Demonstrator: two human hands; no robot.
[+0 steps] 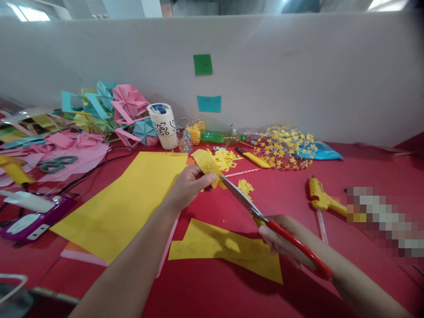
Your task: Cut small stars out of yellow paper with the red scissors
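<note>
My left hand (190, 185) pinches a small piece of yellow paper (206, 161) that has a star drawn on it in dark lines. In my right hand (285, 238) is a pair of scissors (243, 199) with red handles, fingers wrapped round the grips. The scissor tips meet the paper's lower right edge, close to my left thumb. Beneath my hands lies a yellow paper strip (225, 249) with faint drawn marks. Cut yellow stars (245, 187) sit in a little pile beyond the blades, and yellow scraps (227, 159) lie behind the held piece.
Large yellow sheets (132, 198) cover the left middle of the red table (205, 296). A tumbler (163, 126), a green bottle (215, 136) and a yellow cutter (255, 158) stand or lie behind. At right rests a glue gun (319, 196); at left, green scissors (58, 164) and a purple power strip (39, 218).
</note>
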